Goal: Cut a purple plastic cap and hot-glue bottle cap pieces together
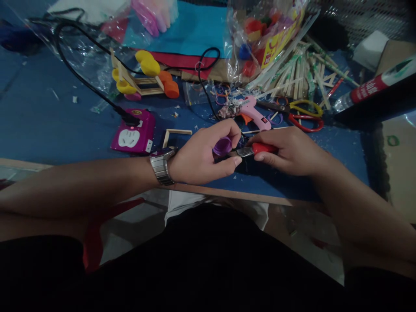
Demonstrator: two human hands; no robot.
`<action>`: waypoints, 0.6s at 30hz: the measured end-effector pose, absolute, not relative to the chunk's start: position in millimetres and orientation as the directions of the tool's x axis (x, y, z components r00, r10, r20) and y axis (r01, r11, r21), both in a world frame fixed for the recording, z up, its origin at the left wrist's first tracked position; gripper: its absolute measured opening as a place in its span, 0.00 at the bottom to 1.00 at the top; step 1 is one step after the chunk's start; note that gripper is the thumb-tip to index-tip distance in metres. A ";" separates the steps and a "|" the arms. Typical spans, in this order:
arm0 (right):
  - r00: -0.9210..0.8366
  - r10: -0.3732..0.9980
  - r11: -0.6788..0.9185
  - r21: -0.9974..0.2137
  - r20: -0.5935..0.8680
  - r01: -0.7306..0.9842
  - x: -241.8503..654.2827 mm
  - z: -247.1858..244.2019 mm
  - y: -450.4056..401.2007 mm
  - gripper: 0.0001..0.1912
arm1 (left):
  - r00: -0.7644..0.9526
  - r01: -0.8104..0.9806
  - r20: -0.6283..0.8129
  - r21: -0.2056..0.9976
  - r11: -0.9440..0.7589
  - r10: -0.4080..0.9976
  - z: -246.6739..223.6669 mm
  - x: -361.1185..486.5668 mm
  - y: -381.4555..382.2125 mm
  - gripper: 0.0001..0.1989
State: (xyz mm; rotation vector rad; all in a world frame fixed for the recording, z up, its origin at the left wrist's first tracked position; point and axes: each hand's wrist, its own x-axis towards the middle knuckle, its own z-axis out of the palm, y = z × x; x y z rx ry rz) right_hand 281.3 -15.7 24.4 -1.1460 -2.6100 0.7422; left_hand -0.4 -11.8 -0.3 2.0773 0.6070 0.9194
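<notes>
My left hand (pixel 203 156), wearing a metal wristwatch (pixel 161 167), is closed around a purple plastic cap (pixel 222 146) with its open side showing. In my right hand (pixel 292 149) is a red-handled cutter knife (pixel 262 148), gripped with the metal end pointing left. That end reaches the cap and my left thumb; the tip is hard to make out, so I cannot tell how far it meets the cap. Just beyond my hands lies a pink glue gun (pixel 255 113). An L-shaped piece of wooden sticks (pixel 177 132) rests beyond my left wrist.
A magenta power adapter (pixel 133 132) with a black cable (pixel 87 89) stands at left. Behind are a stick frame (pixel 147 84) with yellow and orange caps, a bag of coloured caps (pixel 256 39), scissors (pixel 305 115) and many wooden sticks (pixel 295 73). A bottle (pixel 377 86) lies right.
</notes>
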 end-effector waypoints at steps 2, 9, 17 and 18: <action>-0.679 0.734 0.574 -0.517 -0.020 0.635 280.5 24.7 -15.9 0.33 | 0.627 0.123 0.400 0.796 -0.592 0.668 -0.9 -0.1 -12.1 0.10; -0.705 0.709 0.602 -0.495 -0.032 0.627 279.4 21.8 -15.3 0.31 | 0.706 0.178 0.327 0.777 -0.604 0.629 -1.1 -1.0 -11.9 0.10; -0.715 0.699 0.605 -0.517 -0.020 0.605 277.2 25.0 -18.7 0.34 | 0.716 0.100 0.344 0.810 -0.578 0.607 0.8 -1.6 -10.9 0.10; -0.713 0.701 0.601 -0.522 -0.018 0.605 276.8 25.5 -19.1 0.34 | 0.709 0.083 0.355 0.816 -0.572 0.609 1.5 -1.6 -11.2 0.10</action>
